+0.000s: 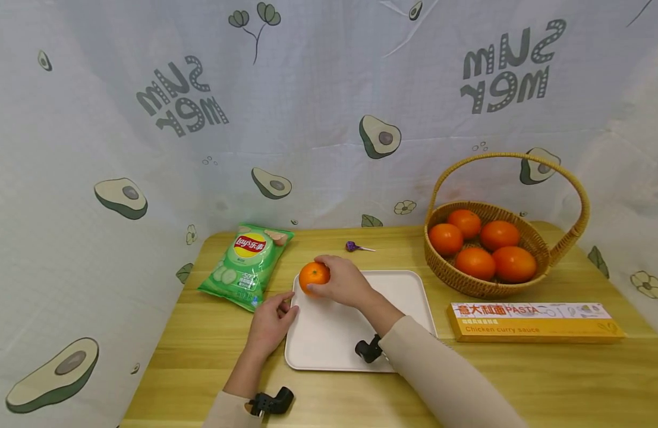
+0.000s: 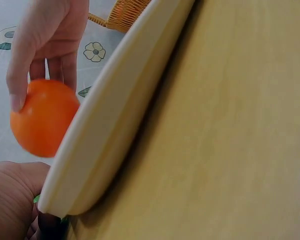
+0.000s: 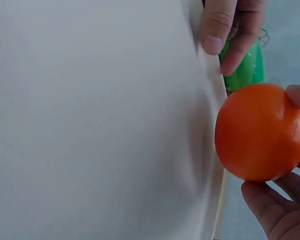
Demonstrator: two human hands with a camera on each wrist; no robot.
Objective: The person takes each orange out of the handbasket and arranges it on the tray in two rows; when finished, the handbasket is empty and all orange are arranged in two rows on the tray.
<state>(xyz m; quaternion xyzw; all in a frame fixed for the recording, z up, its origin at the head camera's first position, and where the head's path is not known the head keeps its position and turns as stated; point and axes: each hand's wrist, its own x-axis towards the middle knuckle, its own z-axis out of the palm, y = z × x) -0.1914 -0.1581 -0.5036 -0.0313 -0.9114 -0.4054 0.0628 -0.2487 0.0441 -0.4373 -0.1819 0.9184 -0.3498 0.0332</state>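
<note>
My right hand [image 1: 346,284] holds an orange [image 1: 312,277] over the far left corner of a shallow white tray [image 1: 336,339]. In the right wrist view the thumb and fingertips grip the orange [image 3: 257,132] from opposite sides. At the tray's left edge is my left hand [image 1: 270,324], its thumb over the rim and its fingers on the outer side, pinching the edge. The left wrist view shows the tray's outer wall [image 2: 115,100] close up, with the left hand [image 2: 12,195] at its end; part of those fingers is hidden.
A green bag of chips [image 1: 248,264] lies left of the tray. Behind the tray is a purple-wrapped lollipop [image 1: 352,246]. To the right, a handled wicker basket [image 1: 435,270] contains several oranges [image 1: 500,235], and a yellow pasta box [image 1: 537,330] lies in front of it.
</note>
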